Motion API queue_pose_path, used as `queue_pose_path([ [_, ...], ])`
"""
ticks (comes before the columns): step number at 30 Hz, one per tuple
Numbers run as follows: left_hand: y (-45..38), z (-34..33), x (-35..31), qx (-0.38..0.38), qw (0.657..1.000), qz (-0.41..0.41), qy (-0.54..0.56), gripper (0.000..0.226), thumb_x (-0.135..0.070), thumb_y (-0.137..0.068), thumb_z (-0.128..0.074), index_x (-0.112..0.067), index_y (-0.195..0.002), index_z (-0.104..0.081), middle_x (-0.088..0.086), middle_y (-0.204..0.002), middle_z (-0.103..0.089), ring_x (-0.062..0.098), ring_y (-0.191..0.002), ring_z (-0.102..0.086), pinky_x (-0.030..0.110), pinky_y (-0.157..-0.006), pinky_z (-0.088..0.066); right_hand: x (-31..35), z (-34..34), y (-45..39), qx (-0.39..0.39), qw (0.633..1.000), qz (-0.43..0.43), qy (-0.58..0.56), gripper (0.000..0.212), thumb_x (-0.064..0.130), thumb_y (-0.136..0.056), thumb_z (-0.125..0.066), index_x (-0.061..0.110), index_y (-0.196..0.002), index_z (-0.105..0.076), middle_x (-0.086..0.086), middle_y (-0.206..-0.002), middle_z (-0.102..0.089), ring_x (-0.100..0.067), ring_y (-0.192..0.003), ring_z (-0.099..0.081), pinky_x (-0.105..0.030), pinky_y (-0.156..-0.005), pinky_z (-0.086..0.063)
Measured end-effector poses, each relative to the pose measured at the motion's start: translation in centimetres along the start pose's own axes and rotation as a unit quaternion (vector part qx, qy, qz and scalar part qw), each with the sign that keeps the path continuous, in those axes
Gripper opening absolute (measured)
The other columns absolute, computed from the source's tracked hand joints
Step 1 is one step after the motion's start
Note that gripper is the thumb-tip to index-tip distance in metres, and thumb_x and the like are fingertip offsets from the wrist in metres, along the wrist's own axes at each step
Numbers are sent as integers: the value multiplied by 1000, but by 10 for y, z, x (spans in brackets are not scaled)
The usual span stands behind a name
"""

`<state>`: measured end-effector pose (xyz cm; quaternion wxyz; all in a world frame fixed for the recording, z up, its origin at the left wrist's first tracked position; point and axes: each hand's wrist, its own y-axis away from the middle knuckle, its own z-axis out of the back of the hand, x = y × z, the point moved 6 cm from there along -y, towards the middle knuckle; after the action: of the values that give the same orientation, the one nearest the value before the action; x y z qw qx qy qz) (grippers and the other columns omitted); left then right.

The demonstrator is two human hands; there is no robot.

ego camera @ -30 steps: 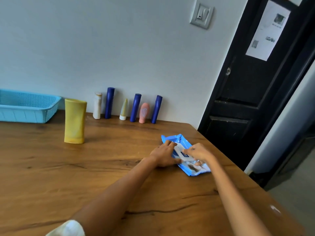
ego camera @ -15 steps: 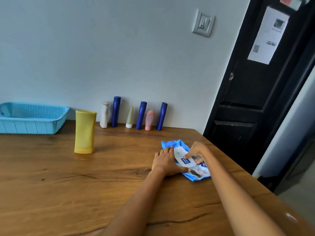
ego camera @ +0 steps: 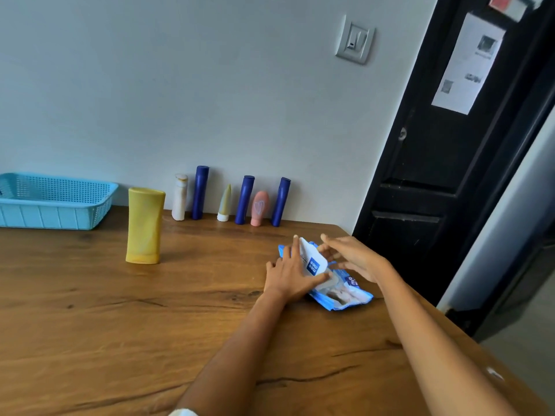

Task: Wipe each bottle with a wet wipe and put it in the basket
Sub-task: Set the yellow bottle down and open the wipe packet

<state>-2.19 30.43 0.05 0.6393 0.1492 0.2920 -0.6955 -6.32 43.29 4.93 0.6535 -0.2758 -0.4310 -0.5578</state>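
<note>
A blue wet-wipe pack (ego camera: 345, 297) lies on the wooden table (ego camera: 120, 325), with its white flap (ego camera: 313, 262) peeled up. My left hand (ego camera: 288, 276) presses flat on the pack's left side, and the raised flap leans against its fingers. My right hand (ego camera: 353, 256) hovers over the pack with loosely spread fingers, the fingertips at the flap's right edge. A yellow bottle (ego camera: 144, 226) stands alone, left of the pack. Along the wall stand a white bottle (ego camera: 179, 199), three dark blue bottles (ego camera: 200, 192), a cream cone tube (ego camera: 225, 204) and a pink bottle (ego camera: 259, 208). The light blue basket (ego camera: 45, 214) sits at the far left.
The table's right edge runs diagonally just past the pack, beside a black door (ego camera: 435, 175). A light switch (ego camera: 355, 40) is on the grey wall.
The flap, which my right hand pinched flat on the pack, now stands peeled up against my left fingers. My right fingers have loosened. The head camera has tilted up slightly.
</note>
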Motion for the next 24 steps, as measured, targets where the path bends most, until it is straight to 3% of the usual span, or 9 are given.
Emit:
queue_pose_path([
  [4,4,10,3,-30,995,21,94,100,-63,-82,-51,-20,-150,10,6,-157,-15,25,-137,-33,50,-110,-24,3,-17,1,42,998,15,44,22,22,-92,-53,11,-101,-70,-3,-98,-68,-14,-93,-61,-33,-91,-46],
  [7,8,16,6,-49,985,25,161,95,-64,-84,-47,-23,-150,7,7,-156,-15,28,-134,-38,47,-106,-33,-3,-26,-5,31,990,27,137,20,6,-89,-51,15,-94,-68,-1,-95,-66,-14,-93,-59,-29,-87,-46],
  [10,13,20,9,-73,979,13,189,79,-45,-89,-53,-25,-150,-7,2,-155,-9,25,-128,-45,41,-98,-40,-19,-24,-11,5,990,10,142,26,-4,-86,-46,14,-91,-65,-8,-88,-63,-17,-83,-57,-34,-85,-50],
  [13,12,21,15,-77,978,29,190,71,-31,-87,-55,-14,-147,-20,-2,-157,-2,20,-126,-46,37,-95,-45,-27,-15,-12,-20,992,6,121,26,-7,-85,-45,9,-96,-62,-9,-79,-56,-16,-75,-53,-28,-73,-49],
  [16,8,17,15,-49,985,42,158,68,-31,-87,-55,-7,-143,-24,-4,-157,0,21,-126,-46,34,-94,-44,-34,-7,-18,-44,986,6,160,31,-7,-83,-45,7,-104,-64,-2,-80,-61,-17,-80,-56,-29,-76,-47],
  [24,5,13,17,-49,989,53,130,77,-35,-79,-66,-13,-139,-23,3,-152,-11,18,-128,-41,30,-93,-47,-32,-7,-32,-55,968,-1,243,15,3,-82,-63,6,-93,-73,1,-87,-67,-11,-77,-60,-24,-70,-48],
])
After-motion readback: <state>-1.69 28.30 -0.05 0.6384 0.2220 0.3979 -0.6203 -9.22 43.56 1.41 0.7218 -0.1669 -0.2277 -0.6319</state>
